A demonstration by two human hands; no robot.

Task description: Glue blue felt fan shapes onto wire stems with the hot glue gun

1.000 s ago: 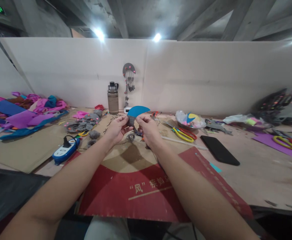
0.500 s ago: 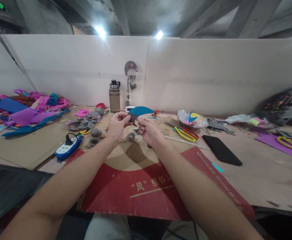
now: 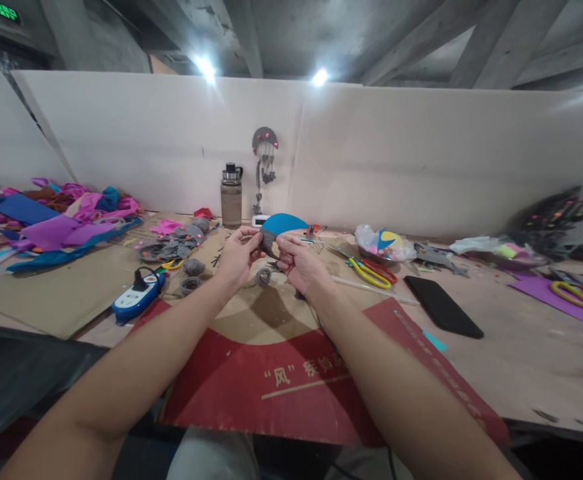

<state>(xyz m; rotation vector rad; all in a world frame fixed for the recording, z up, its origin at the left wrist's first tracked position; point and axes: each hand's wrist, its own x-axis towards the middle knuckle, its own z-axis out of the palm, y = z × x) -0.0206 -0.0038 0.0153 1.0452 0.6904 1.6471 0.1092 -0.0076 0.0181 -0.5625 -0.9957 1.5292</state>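
My left hand (image 3: 237,257) and my right hand (image 3: 298,261) are raised over the table's middle, fingers pinched together on a small dark grey felt piece (image 3: 267,243) between them. A blue half-round felt shape (image 3: 282,223) stands just above and behind that piece, seemingly joined to it. Below the hands, a small grey felt roll (image 3: 264,275) lies on the cardboard sheet (image 3: 251,320) with its red printed band.
A brown water bottle (image 3: 231,198) and a grey hanging felt ornament (image 3: 264,160) stand at the white back wall. Grey felt cutouts (image 3: 168,248), a blue-white power strip (image 3: 138,297), yellow-red scissors (image 3: 371,272), a black phone (image 3: 444,307) and coloured felt heaps (image 3: 56,220) lie around.
Both hands stayed together on the grey piece, shifting slightly right and turning it; the view drifted a little.
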